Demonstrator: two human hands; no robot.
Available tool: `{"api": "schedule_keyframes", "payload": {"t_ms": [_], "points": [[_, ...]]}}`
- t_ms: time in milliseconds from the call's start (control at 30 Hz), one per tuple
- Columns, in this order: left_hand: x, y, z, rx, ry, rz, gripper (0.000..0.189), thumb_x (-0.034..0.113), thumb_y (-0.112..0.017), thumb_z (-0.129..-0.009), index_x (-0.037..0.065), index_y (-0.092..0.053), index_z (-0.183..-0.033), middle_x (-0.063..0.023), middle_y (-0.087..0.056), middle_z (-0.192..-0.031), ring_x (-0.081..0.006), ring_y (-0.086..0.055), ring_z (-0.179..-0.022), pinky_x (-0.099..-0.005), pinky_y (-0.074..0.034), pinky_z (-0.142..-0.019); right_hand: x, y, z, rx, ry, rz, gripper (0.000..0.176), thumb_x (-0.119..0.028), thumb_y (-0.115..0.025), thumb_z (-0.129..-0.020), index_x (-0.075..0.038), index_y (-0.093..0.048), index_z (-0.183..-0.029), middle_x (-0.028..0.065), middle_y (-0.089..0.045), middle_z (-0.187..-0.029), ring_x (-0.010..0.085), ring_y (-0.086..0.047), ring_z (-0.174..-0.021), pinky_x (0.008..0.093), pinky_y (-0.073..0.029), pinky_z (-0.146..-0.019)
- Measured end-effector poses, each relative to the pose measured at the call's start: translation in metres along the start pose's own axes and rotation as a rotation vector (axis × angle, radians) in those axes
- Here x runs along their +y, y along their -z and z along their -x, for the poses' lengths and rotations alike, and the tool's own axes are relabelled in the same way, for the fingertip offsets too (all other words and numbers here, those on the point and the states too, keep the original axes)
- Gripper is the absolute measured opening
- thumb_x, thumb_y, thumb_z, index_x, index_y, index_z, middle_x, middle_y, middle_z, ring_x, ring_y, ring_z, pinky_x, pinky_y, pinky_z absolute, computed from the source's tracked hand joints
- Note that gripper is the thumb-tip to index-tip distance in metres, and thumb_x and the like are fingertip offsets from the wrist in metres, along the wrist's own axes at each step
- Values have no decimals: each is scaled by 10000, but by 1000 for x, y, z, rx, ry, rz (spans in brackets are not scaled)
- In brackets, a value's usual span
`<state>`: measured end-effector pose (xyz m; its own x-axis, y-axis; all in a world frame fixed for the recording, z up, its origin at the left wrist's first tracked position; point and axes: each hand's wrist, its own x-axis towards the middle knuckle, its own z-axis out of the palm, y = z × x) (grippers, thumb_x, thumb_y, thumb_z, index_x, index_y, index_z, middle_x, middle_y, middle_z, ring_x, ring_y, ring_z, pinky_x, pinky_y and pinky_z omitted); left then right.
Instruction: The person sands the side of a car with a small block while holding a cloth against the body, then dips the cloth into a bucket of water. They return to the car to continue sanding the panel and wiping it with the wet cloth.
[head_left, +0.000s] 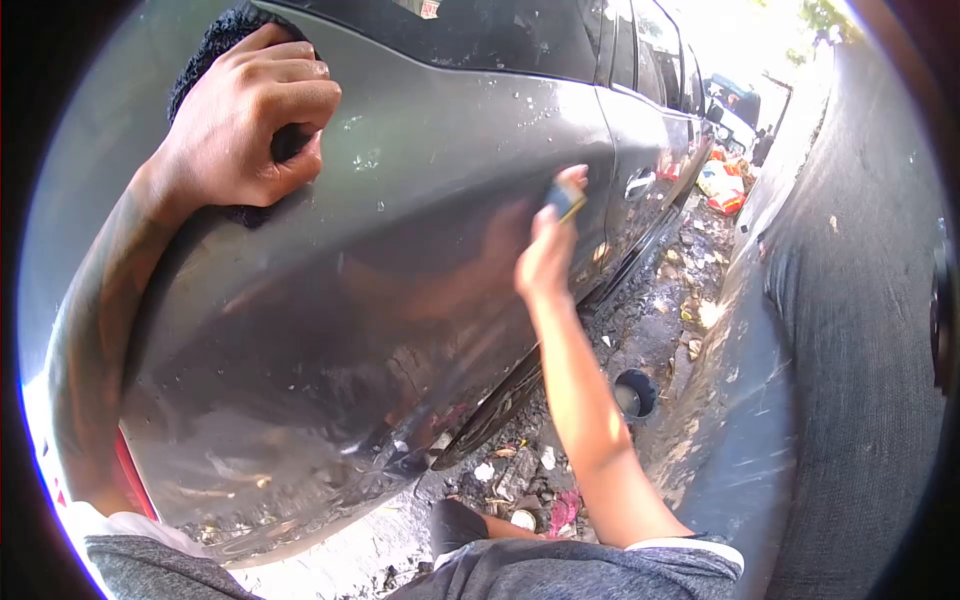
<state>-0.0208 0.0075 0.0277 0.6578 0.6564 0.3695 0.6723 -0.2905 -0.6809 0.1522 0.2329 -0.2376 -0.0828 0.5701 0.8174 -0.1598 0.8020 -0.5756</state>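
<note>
A wet grey car fills the left and middle of the view, with water drops on its side panel. At the upper left my left hand has its fingers wrapped round a black fluffy cloth pressed on the panel. My right hand reaches out to the panel near the door seam. Between its thumb and fingers is a small dark block with a yellow edge, held against the car's side.
A dark bucket stands on the littered, wet ground right of my right arm. Along the right side runs a wall with dark sheeting. Farther up the narrow passage lies a red and white bag, with a vehicle beyond.
</note>
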Motion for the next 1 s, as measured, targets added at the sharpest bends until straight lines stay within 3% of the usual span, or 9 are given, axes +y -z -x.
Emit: {"api": "schedule_keyframes", "payload": {"t_ms": [267, 433, 467, 533, 600, 667, 767, 933, 1000], "points": [[6, 5, -4, -47, 42, 3, 207, 98, -646, -604, 99, -450, -671, -64, -490, -694, -274, -540, -747, -386, -420, -750, -3, -2, 66, -222, 150, 74, 706, -468, -212, -1074, -76, -41, -1636, 200, 5, -1698, 390, 28, -1563, 508, 13, -1251], [2, -2, -3, 8, -5, 27, 201, 91, -659, -575, 98, -475, -656, -69, -486, -693, -262, -510, -730, -387, -409, -763, 33, 38, -41, -186, -398, -137, 665, -299, -275, -1073, 39, -50, -1599, 215, -18, -1693, 286, 9, -1573, 396, -15, -1272], [1, -1, -4, 17, 0, 27, 201, 91, -659, -575, 98, -475, -656, -69, -486, -693, -262, -510, -730, -387, -409, -763, 13, 7, -4, -3, -53, 76, 672, -295, -271, -1066, 39, -34, -1599, 213, -9, -1694, 285, 17, -1573, 394, -8, -1272], [3, 0, -2, -31, 16, 19, 203, 91, -664, -584, 94, -477, -665, -67, -490, -705, -258, -519, -738, -391, -409, -763, -54, -23, 73, -198, -249, -116, 704, -347, -279, -1059, -22, -5, -1621, 188, 7, -1701, 295, 44, -1574, 381, 32, -1265], [5, 3, -3, -41, 24, 2, 209, 91, -670, -592, 92, -476, -669, -67, -490, -712, -259, -522, -745, -394, -410, -764, -47, -17, 115, -331, 226, 29, 679, -397, -314, -1067, -106, -89, -1638, 132, 2, -1711, 238, 35, -1576, 372, -22, -1271], [5, 3, -3, -65, 19, -2, 214, 91, -676, -599, 91, -475, -673, -67, -491, -719, -261, -525, -751, -397, -412, -764, -30, -4, 61, -203, 185, 0, 666, -373, -382, -1051, -35, -219, -1601, 206, -100, -1693, 266, -53, -1579, 448, -70, -1261], [10, 5, -8, -39, 33, -14, 219, 70, -672, -629, 90, -458, -675, -67, -488, -727, -266, -526, -769, -399, -414, -768, 11, 15, 11, -229, -815, -419, 711, -400, -320, -1079, -47, -30, -1624, 166, 52, -1702, 227, 61, -1570, 368, -14, -1273], [6, 6, -7, -6, -62, -4, 222, 54, -663, -626, 90, -449, -673, -74, -474, -724, -269, -517, -762, -397, -415, -759, -80, -31, 140, -258, 53, -130, 700, -421, -293, -1074, -73, -57, -1634, 145, 44, -1707, 283, 119, -1565, 437, 73, -1259], [10, 10, -6, -72, 46, -18, 221, 63, -665, -620, 101, -455, -674, -73, -480, -726, -266, -519, -764, -403, -417, -771, -63, -34, 146, -287, 11, -180, 731, -538, -298, -1058, -136, -114, -1640, 130, 18, -1710, 279, 148, -1562, 443, 70, -1260]]}}
